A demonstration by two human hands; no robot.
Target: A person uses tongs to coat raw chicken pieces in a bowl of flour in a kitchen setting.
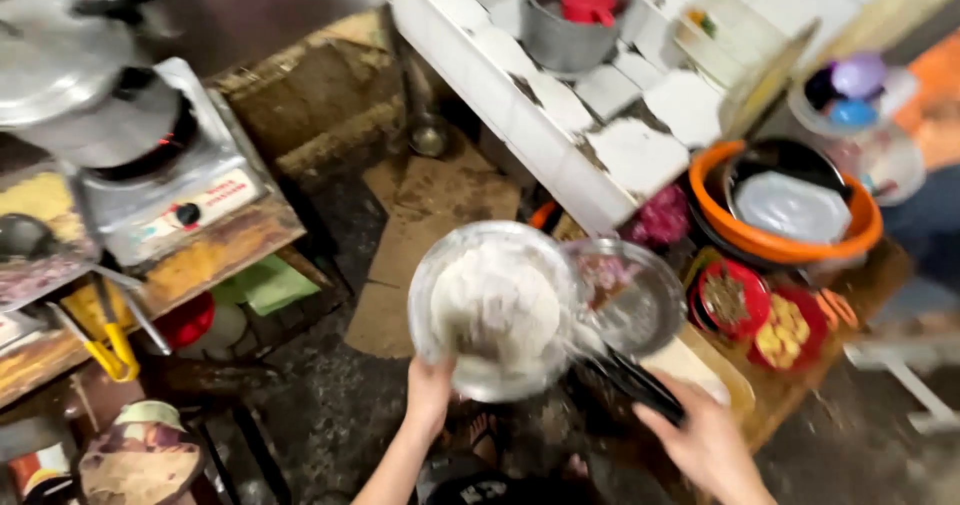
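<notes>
The left hand [428,393] grips the near rim of a round metal bowl [497,310], fingers closed on its edge. The bowl is shallow, shiny, and filled with a heaped white mass, blurred. The right hand [706,442] is closed around a dark handle [632,380] of a metal pan [627,296] just beside the bowl, above the dark floor [330,405].

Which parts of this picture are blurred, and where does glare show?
In the head view, motion blur smears the centre: the metal bowl of white flour in the left hand and the pan whose dark handle the right hand grips. The right edge, near the orange basin, is blurred too. Glare whitens the pot lid on the stove; the floor lies dark.
</notes>
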